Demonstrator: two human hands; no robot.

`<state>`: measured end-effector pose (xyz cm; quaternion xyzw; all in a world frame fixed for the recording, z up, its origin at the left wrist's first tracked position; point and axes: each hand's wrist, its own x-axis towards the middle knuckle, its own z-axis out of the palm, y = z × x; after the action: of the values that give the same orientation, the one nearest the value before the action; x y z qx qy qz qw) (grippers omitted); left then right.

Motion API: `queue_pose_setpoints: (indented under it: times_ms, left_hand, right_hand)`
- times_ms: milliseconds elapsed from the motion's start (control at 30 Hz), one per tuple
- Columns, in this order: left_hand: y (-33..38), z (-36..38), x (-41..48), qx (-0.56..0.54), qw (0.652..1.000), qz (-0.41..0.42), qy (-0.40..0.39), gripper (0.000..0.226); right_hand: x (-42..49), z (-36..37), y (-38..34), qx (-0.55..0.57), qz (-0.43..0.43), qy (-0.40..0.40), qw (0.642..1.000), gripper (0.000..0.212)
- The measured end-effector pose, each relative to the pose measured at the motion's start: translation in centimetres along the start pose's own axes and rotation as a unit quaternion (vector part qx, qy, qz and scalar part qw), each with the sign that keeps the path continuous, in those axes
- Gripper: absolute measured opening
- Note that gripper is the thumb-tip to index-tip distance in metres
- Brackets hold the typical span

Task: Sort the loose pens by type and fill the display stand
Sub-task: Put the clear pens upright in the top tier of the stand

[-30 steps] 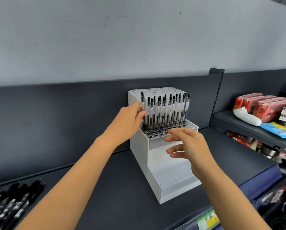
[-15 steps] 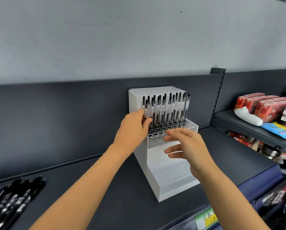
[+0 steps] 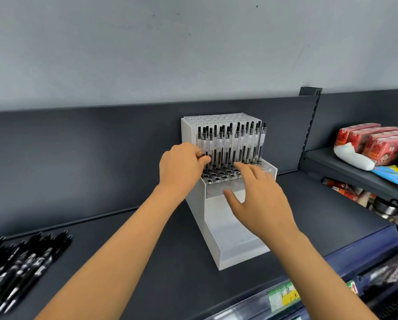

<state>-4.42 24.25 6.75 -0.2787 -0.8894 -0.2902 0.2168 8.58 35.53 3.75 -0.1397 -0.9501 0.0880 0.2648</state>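
Shelf: dark shelf [image 3: 147, 262], beneath the grip;
Stand: white display stand [image 3: 230, 241], just below the grip;
Loose: black pens [image 3: 20, 266], heaped far left of it;
Row: clear pens [image 3: 237, 144] upright, right beside it;
Right hand [image 3: 260, 199]: spread, empty, over front holes;
Left hand [image 3: 179, 167]: pinches leftmost pen [image 3: 203, 140] at its barrel.

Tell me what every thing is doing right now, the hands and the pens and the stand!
left hand, pinching the leftmost clear pen.
right hand, open, fingers spread, holding nothing.
clear pens, upright in the middle tier.
display stand, upright; top and bottom tiers without pens.
black pens, lying loose on the shelf, at the left.
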Motion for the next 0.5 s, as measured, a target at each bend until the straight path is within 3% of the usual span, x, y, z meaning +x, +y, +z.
queue_pose_setpoints:
  times_ms: [300, 500]
  left_hand:
    - [0.4, -1.0, -0.8, 0.115, 0.991, -0.009, -0.071, 0.042]
    - [-2.5, -4.1, -6.7, 0.178, 0.984, -0.004, -0.025, 0.06]
  right_hand:
    - [-0.8, -0.2, 0.5, -0.046, -0.021, -0.042, 0.998, 0.065]
    - [-1.6, 1.0, -1.8, 0.053, -0.115, 0.052, 0.991, 0.053]
